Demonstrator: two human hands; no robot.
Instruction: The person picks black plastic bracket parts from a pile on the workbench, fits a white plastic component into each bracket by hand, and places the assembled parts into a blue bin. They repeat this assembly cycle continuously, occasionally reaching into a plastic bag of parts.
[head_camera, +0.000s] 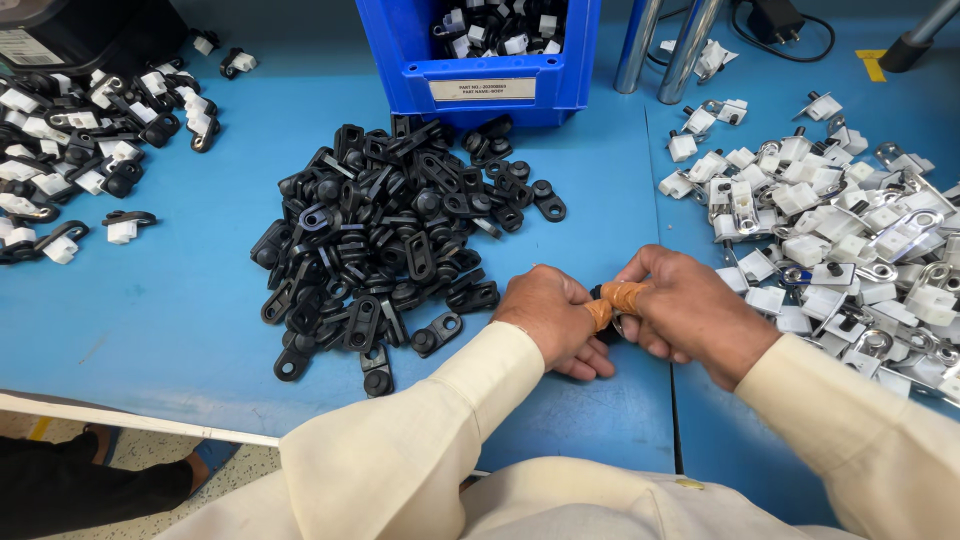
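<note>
Left hand (552, 318) and right hand (690, 312), thumbs capped in orange rubber, pinch one small black plastic part (607, 330) together near the blue tabletop's (170, 300) front edge.

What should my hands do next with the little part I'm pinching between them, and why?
Probably keep pressing the two pieces together until they seat. Both the left hand and right hand pinch one small black part between capped fingers, over the blue table, between the black parts pile and the white-and-metal pile. Whether it has seated is hidden.
</note>
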